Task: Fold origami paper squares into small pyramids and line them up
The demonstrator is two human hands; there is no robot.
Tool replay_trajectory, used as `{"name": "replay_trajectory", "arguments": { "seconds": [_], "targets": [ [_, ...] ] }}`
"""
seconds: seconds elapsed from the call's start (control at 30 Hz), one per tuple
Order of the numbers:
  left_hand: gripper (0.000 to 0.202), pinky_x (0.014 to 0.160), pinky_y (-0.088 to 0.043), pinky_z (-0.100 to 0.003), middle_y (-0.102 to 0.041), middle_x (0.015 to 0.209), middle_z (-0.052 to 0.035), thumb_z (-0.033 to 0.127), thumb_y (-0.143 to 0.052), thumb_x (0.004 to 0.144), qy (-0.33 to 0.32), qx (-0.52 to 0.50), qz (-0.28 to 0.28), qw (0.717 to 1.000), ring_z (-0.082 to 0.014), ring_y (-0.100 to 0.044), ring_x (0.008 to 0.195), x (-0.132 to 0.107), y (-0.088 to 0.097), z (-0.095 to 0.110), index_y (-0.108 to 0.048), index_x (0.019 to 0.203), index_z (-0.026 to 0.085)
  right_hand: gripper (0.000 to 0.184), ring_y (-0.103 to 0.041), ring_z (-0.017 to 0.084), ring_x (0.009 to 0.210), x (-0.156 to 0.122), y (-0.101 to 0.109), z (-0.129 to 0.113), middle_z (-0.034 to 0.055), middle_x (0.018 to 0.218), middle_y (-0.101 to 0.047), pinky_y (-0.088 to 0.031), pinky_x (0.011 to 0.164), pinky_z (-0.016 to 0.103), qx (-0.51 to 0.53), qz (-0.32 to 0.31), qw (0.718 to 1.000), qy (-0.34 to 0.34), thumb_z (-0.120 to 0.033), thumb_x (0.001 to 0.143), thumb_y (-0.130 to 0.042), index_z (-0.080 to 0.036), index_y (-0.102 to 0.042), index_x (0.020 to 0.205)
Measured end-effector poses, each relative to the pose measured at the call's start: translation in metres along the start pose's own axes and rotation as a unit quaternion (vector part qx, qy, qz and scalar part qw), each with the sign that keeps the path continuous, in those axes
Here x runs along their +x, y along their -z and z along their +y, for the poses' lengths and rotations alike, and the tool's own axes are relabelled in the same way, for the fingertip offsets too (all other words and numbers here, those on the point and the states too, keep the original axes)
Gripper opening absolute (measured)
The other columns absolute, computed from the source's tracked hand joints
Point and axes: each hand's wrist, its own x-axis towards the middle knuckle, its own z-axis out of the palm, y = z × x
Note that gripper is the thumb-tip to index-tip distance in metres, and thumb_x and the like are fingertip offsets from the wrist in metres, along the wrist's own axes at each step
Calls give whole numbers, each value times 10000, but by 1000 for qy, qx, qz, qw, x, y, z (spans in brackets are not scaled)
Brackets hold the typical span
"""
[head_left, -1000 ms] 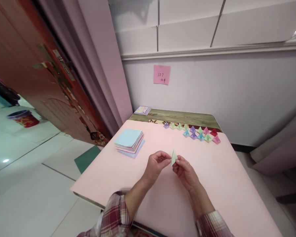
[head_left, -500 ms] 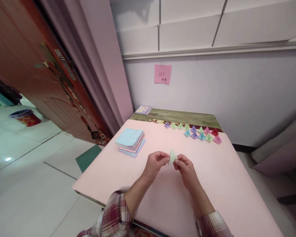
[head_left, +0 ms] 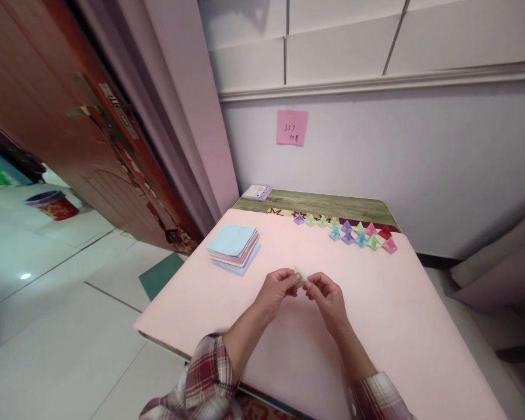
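Observation:
A small piece of folded light-green paper [head_left: 300, 275] is held above the pink tabletop, pinched from both sides. My left hand [head_left: 281, 289] has thumb and fingers closed on its left part. On its lower right edge, my right hand [head_left: 326, 291] grips with thumb and fingertips. The fingers cover parts of the paper. Left of my hands lies a stack of square coloured paper [head_left: 233, 242], light blue on top. Toward the far right, several small folded paper pieces [head_left: 361, 238] in purple, green, blue, pink and red stand in two rows.
The pink cover [head_left: 192, 309] lies over a table whose wood-patterned far strip [head_left: 324, 198] shows. A small printed packet [head_left: 257, 192] sits at the far left corner. A pink note [head_left: 292, 127] is on the wall. A red door [head_left: 70, 116] and a bin [head_left: 52, 204] are at left.
The light-green paper has turned in my fingers, its point now leaning up and left instead of upright. The whole view has shifted slightly.

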Motion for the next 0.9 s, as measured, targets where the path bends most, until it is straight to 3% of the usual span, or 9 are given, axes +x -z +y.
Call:
{"name": "replay_trajectory", "arguments": {
  "seconds": [0.1,0.17,0.27,0.47,0.57,0.63,0.73,0.9],
  "targets": [
    [335,622,-415,-256,-608,684,-21,428,-784,660,33,-21,-48,998,-95,-515,594,0,2,3,-660,726,124,387,-504,131,571,1,1,0,16,648,-600,-399,545,262,131,-29,986,-96,-587,802,-608,-203,-648,784],
    [352,625,-420,-259,-621,695,-29,434,-793,646,37,-13,-61,997,-93,-521,584,-1,3,4,-655,725,120,385,-493,114,537,2,1,1,0,621,-585,-383,515,241,168,-40,974,-145,-578,785,-639,-204,-665,873],
    [359,620,-424,-261,-618,670,-26,431,-797,636,42,9,-68,997,-93,-520,565,0,5,3,-650,728,117,376,-480,94,522,2,3,3,-11,616,-581,-376,507,223,154,-55,971,-172,-511,734,-729,-190,-687,925],
    [342,615,-430,-254,-610,665,-14,414,-807,614,56,62,-50,995,-89,-517,566,2,12,1,-655,696,119,350,-425,72,455,5,7,7,-26,553,-560,-304,442,202,127,-56,970,-199,-486,677,-781,-170,-663,771],
    [333,538,-402,-228,-551,588,25,400,-818,596,72,79,-60,992,-69,-464,506,0,15,4,-645,684,129,332,-368,54,409,5,10,5,-50,503,-527,-234,408,186,146,-64,960,-231,-458,676,-790,-182,-612,731],
    [345,489,-393,-223,-512,537,43,429,-798,619,102,77,-91,988,-65,-438,457,-2,18,6,-635,704,137,322,-376,55,410,4,11,2,-53,504,-533,-242,411,181,145,-76,957,-239,-445,679,-790,-190,-603,740],
    [392,499,-451,-251,-585,604,10,498,-758,651,129,77,-111,982,-87,-512,457,-3,19,5,-618,749,145,311,-459,80,474,2,11,0,-35,570,-582,-340,464,190,121,-90,963,-223,-451,685,-783,-200,-613,756],
    [392,571,-500,-271,-625,626,-18,461,-783,632,52,96,-42,993,-120,-591,540,0,16,-4,-601,733,129,330,-568,133,619,3,7,4,-4,658,-623,-462,597,250,73,-69,980,-169,-473,661,-794,-194,-631,729]
  ]
}}
